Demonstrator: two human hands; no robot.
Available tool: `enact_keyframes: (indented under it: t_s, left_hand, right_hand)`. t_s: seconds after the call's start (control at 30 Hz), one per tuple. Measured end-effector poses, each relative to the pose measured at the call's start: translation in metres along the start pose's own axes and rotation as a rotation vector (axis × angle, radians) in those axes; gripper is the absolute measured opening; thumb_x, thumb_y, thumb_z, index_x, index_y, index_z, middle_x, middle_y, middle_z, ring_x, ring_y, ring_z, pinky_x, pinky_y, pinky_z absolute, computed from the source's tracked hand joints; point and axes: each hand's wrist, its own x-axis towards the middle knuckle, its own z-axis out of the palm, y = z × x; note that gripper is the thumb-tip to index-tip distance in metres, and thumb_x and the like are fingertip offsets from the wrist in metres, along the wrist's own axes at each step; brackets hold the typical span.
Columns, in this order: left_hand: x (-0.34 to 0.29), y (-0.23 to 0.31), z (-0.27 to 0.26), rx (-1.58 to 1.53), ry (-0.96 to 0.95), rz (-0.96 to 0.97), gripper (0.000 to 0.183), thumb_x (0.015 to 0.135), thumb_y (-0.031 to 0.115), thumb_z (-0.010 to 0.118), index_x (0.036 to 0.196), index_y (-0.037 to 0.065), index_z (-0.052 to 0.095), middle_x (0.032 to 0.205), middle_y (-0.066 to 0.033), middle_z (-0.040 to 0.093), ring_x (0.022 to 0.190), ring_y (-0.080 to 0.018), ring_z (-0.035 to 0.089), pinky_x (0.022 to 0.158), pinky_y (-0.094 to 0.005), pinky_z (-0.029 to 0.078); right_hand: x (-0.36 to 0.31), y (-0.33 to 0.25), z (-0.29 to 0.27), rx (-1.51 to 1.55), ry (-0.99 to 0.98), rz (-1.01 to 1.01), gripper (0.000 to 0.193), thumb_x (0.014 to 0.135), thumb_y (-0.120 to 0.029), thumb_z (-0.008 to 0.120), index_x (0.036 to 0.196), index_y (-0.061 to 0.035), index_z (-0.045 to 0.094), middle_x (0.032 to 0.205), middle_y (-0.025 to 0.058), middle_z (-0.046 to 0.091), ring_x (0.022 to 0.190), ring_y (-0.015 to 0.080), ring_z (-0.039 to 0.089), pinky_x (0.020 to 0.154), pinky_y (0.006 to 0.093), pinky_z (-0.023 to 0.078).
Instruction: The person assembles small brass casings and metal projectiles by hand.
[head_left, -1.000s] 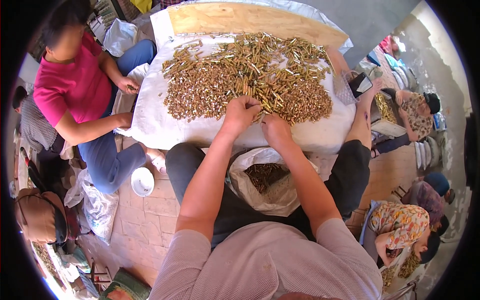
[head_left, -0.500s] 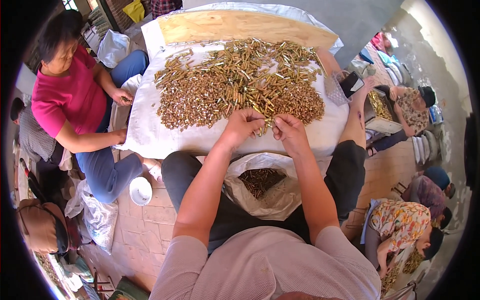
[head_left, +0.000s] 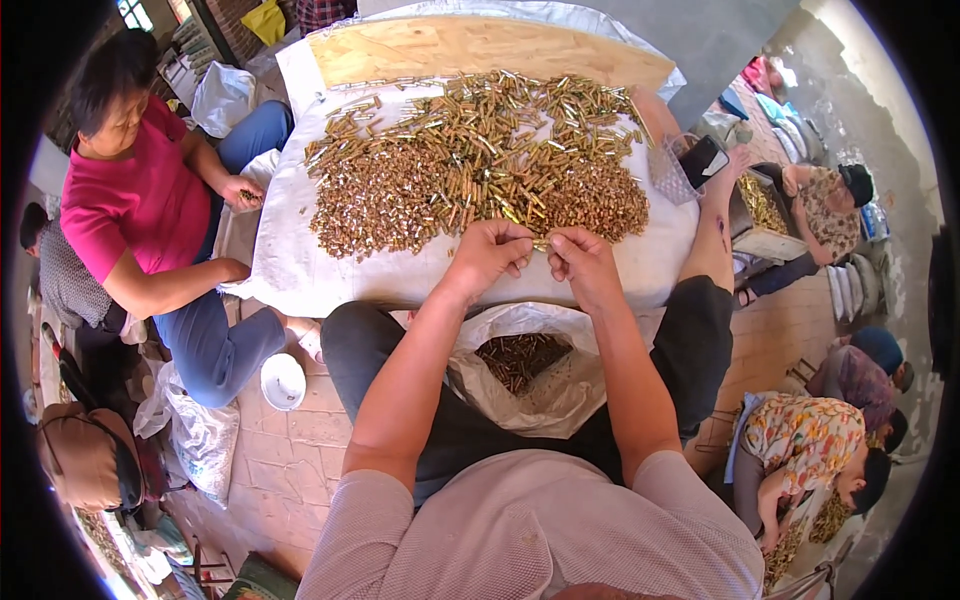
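You held a small brass piece [head_left: 541, 243] over the white cloth [head_left: 340, 285]

At the far left, a co-worker in a pink top [head_left: 140, 195] sat beside the cloth, one hand [head_left: 243, 193] gathered around little pieces too tiny to make out. Below, a full plastic sack [head_left: 205, 440] and a white bowl [head_left: 283, 382] stood on the brick floor [head_left: 285, 465].

On the cloth's left side lay a mound of short coppery pieces [head_left: 375, 200]. Your left hand [head_left: 492, 258] was near its lower right, thumb and index finger closed on the left end of the small brass piece; whether its curled fingers held anything more, I could not tell.

The piece sat between your two hands, by the near edge of the heaps. Behind it, longer brass tubes [head_left: 490, 150] spread loosely toward a wooden board [head_left: 490, 48]. Below your hands, an open pale sack [head_left: 480, 385] in your lap held dark brown pieces [head_left: 520, 360].

Your right hand [head_left: 583, 262] pinched the right end of the piece between thumb and fingertip. A second coppery mound [head_left: 605, 200] lay behind it. Farther right were a clear basket [head_left: 668, 175], a dark phone [head_left: 703, 158] and, at the lower right, a co-worker in a floral top [head_left: 808, 428], bent forward.
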Motion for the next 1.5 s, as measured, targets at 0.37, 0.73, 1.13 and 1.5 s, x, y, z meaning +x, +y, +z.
enact_keyframes:
  t_s: [0.37, 0.73, 1.13, 1.5]
  left_hand:
    - [-0.001, -0.004, 0.004, -0.01, 0.007, 0.085, 0.011, 0.089, -0.001, 0.067, 0.098, -0.005, 0.067, 0.081, -0.009, 0.068, 0.068, -0.0142, 0.065, 0.061, -0.0268, 0.056]
    - [-0.008, -0.006, 0.018, -0.196, 0.003, 0.03, 0.008, 0.088, 0.001, 0.068, 0.096, -0.003, 0.069, 0.083, -0.0056, 0.069, 0.07, -0.0119, 0.064, 0.065, -0.0258, 0.054]
    - [-0.002, -0.021, 0.024, -0.197, -0.023, 0.111, 0.012, 0.091, 0.001, 0.065, 0.102, -0.005, 0.066, 0.087, -0.0099, 0.069, 0.075, -0.0166, 0.068, 0.069, -0.0297, 0.059]
    - [0.009, -0.004, -0.035, 0.896, 0.299, 0.281, 0.013, 0.085, 0.012, 0.069, 0.094, 0.003, 0.071, 0.081, -0.0115, 0.07, 0.072, -0.0247, 0.067, 0.068, -0.0347, 0.053]
  right_hand:
    - [0.0, 0.003, -0.007, 0.109, -0.054, 0.074, 0.013, 0.092, -0.016, 0.068, 0.098, -0.0041, 0.067, 0.073, 0.0018, 0.061, 0.061, 0.011, 0.055, 0.052, 0.0246, 0.044]
    - [-0.005, 0.006, -0.003, 0.48, -0.123, 0.176, 0.012, 0.092, -0.017, 0.068, 0.099, -0.0069, 0.066, 0.077, 0.0026, 0.063, 0.064, 0.0113, 0.056, 0.054, 0.0241, 0.045]
    - [-0.011, -0.003, -0.001, 0.486, -0.118, 0.155, 0.015, 0.091, -0.018, 0.069, 0.1, -0.0072, 0.064, 0.078, 0.0032, 0.065, 0.061, 0.0112, 0.057, 0.053, 0.0226, 0.045]
    - [-0.042, -0.01, -0.021, -0.279, -0.38, 0.255, 0.011, 0.091, -0.013, 0.068, 0.09, -0.0019, 0.067, 0.072, 0.0031, 0.064, 0.062, 0.0105, 0.06, 0.055, 0.025, 0.049]
